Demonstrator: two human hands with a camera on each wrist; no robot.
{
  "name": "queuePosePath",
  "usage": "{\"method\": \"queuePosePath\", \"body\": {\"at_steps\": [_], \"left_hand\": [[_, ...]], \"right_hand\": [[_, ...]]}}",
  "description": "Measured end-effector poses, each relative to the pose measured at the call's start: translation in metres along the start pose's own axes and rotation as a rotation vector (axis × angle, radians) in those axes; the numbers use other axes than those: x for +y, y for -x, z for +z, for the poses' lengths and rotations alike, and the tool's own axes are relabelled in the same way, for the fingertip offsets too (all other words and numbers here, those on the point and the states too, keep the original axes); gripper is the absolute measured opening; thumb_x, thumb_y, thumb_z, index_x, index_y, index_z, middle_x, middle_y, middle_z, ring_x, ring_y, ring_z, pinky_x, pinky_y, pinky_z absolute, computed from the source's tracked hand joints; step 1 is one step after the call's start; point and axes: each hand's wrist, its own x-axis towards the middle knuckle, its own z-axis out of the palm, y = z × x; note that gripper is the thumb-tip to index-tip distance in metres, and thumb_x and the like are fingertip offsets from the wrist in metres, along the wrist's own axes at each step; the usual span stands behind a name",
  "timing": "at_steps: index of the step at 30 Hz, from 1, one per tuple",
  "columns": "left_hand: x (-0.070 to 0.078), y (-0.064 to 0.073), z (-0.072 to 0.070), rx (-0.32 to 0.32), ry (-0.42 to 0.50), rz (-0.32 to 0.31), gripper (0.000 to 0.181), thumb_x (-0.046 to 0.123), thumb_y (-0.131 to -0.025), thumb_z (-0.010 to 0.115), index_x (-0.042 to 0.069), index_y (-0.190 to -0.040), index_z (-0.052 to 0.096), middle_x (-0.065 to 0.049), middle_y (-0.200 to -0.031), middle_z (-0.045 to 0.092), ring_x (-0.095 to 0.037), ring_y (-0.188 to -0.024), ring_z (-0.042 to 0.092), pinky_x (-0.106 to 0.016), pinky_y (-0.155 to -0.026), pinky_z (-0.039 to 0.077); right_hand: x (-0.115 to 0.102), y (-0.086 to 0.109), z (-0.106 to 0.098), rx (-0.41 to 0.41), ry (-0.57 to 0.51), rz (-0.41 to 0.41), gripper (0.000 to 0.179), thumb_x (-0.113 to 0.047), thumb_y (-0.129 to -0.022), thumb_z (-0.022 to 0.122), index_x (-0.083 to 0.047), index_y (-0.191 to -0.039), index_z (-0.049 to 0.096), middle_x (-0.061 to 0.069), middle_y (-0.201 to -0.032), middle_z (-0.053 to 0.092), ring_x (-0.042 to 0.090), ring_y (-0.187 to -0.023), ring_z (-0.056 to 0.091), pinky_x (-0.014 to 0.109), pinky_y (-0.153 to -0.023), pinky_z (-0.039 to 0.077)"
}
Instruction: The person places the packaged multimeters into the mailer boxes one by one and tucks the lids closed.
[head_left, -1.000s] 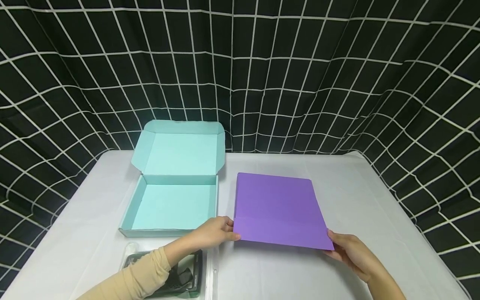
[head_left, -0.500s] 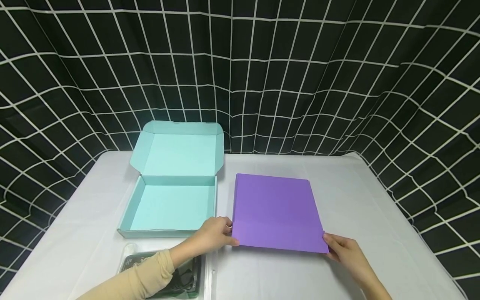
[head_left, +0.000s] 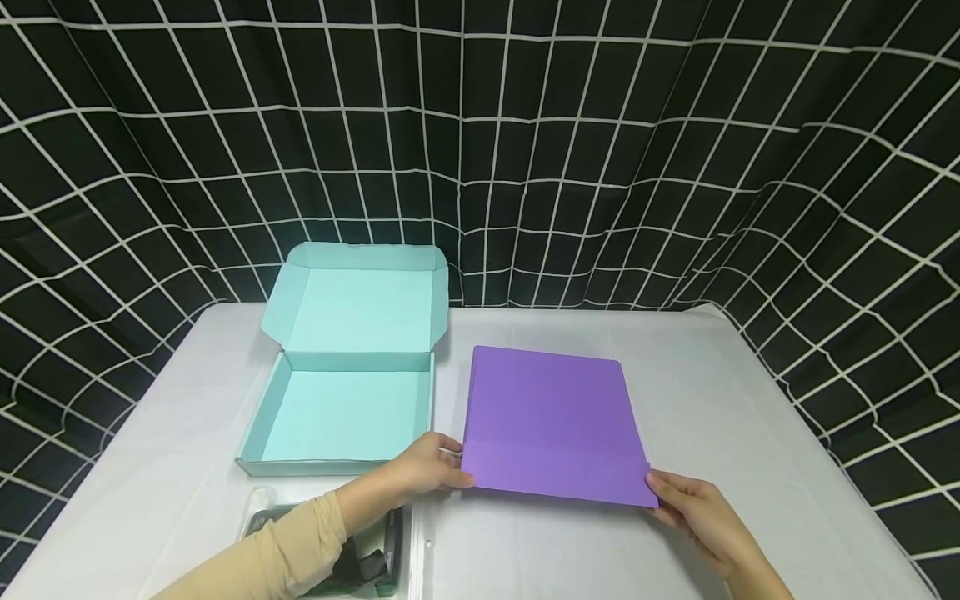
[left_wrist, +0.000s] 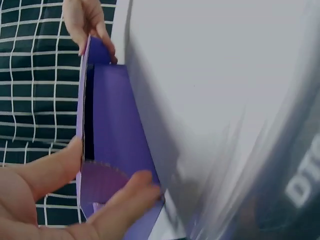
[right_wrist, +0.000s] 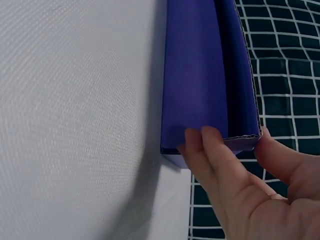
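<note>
A purple cardboard box sits right of centre, its lid folded over it. At the lid's front left corner my left hand holds on, thumb on the lid and fingers at the side flap. My right hand pinches the front right corner, thumb against the lid, fingertips by the front wall. Both wrist views show a dark gap between the lid's front edge and the front wall.
To the left stands a light teal cardboard box, its lid raised. Below it, partly behind my left sleeve, lies a clear plastic package with dark contents. A black grid-patterned curtain surrounds the white table.
The lid's front edge has come slightly lower and my right hand has shifted a little left with it. Over the last half second both hands have barely moved.
</note>
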Motion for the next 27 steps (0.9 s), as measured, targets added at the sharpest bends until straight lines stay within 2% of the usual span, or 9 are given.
{"method": "queuePosePath", "body": {"at_steps": [4, 10, 12, 13, 16, 19, 21, 24, 27], "left_hand": [[0.002, 0.0, 0.003, 0.042, -0.062, 0.017, 0.055, -0.004, -0.076, 0.075, -0.021, -0.121, 0.048, -0.017, -0.098, 0.067, -0.026, -0.09, 0.065, -0.043, -0.084, 0.054], [0.003, 0.0, 0.003, 0.059, -0.082, 0.031, 0.054, -0.006, -0.074, 0.077, -0.021, -0.119, 0.05, -0.018, -0.098, 0.068, -0.029, -0.092, 0.066, -0.043, -0.084, 0.055], [0.003, 0.0, 0.004, 0.061, -0.089, 0.034, 0.054, -0.007, -0.074, 0.077, -0.021, -0.118, 0.05, -0.017, -0.097, 0.068, -0.028, -0.091, 0.066, -0.042, -0.083, 0.055], [0.003, 0.0, 0.004, 0.061, -0.091, 0.036, 0.054, -0.007, -0.073, 0.077, -0.021, -0.117, 0.05, -0.017, -0.097, 0.068, -0.028, -0.091, 0.066, -0.042, -0.082, 0.055], [0.004, -0.001, 0.004, 0.07, -0.106, 0.03, 0.054, -0.008, -0.072, 0.078, -0.02, -0.116, 0.05, -0.017, -0.098, 0.067, -0.027, -0.091, 0.065, -0.041, -0.082, 0.055], [0.005, -0.001, 0.005, 0.084, -0.141, 0.03, 0.054, -0.007, -0.071, 0.079, -0.019, -0.116, 0.051, -0.016, -0.098, 0.066, -0.027, -0.092, 0.064, -0.042, -0.083, 0.055], [0.004, -0.002, 0.005, 0.09, -0.216, 0.057, 0.052, -0.004, -0.071, 0.08, -0.018, -0.113, 0.053, -0.014, -0.096, 0.066, -0.025, -0.089, 0.063, -0.04, -0.081, 0.055], [0.004, -0.002, 0.007, 0.095, -0.383, 0.14, 0.041, 0.0, -0.072, 0.081, -0.013, -0.101, 0.057, -0.009, -0.084, 0.062, -0.02, -0.075, 0.058, -0.033, -0.067, 0.054], [0.003, -0.002, 0.008, 0.115, -0.535, 0.229, 0.036, 0.003, -0.07, 0.083, -0.009, -0.093, 0.058, -0.005, -0.073, 0.056, -0.017, -0.064, 0.05, -0.027, -0.054, 0.046]], "right_hand": [[0.0, -0.001, 0.0, 0.017, -0.002, 0.004, 0.048, -0.009, -0.1, 0.053, 0.028, -0.128, 0.039, -0.002, -0.1, 0.069, 0.003, -0.087, 0.066, 0.021, -0.08, 0.055], [0.002, -0.003, 0.005, 0.128, 0.044, 0.017, 0.045, -0.003, -0.098, 0.053, 0.027, -0.129, 0.039, 0.009, -0.108, 0.068, 0.003, -0.086, 0.066, 0.023, -0.08, 0.056], [0.003, -0.005, 0.005, 0.147, 0.041, 0.028, 0.045, -0.004, -0.098, 0.055, 0.026, -0.128, 0.041, 0.007, -0.108, 0.068, 0.002, -0.086, 0.065, 0.022, -0.08, 0.056], [0.004, -0.005, 0.004, 0.141, 0.021, 0.035, 0.044, -0.004, -0.097, 0.056, 0.025, -0.128, 0.044, 0.005, -0.107, 0.068, 0.002, -0.086, 0.065, 0.022, -0.08, 0.056], [0.007, -0.007, -0.002, 0.055, -0.087, 0.04, 0.04, -0.005, -0.097, 0.058, 0.022, -0.125, 0.05, -0.003, -0.102, 0.068, 0.001, -0.089, 0.064, 0.021, -0.083, 0.054], [0.009, -0.01, -0.008, -0.031, -0.149, 0.031, 0.043, -0.006, -0.097, 0.058, 0.024, -0.126, 0.047, -0.006, -0.102, 0.067, 0.001, -0.093, 0.064, 0.021, -0.086, 0.053], [0.01, -0.012, -0.009, -0.032, -0.084, 0.008, 0.048, -0.007, -0.097, 0.058, 0.026, -0.128, 0.042, 0.008, -0.11, 0.068, 0.0, -0.094, 0.063, 0.022, -0.087, 0.052], [0.011, -0.014, -0.005, 0.044, 0.083, -0.011, 0.053, -0.009, -0.097, 0.058, 0.026, -0.131, 0.038, 0.026, -0.122, 0.061, -0.001, -0.095, 0.062, 0.024, -0.087, 0.053], [0.01, -0.015, -0.003, 0.103, 0.234, -0.083, 0.051, -0.007, -0.094, 0.063, 0.024, -0.13, 0.043, 0.031, -0.123, 0.059, -0.003, -0.092, 0.062, 0.021, -0.084, 0.054]]}}
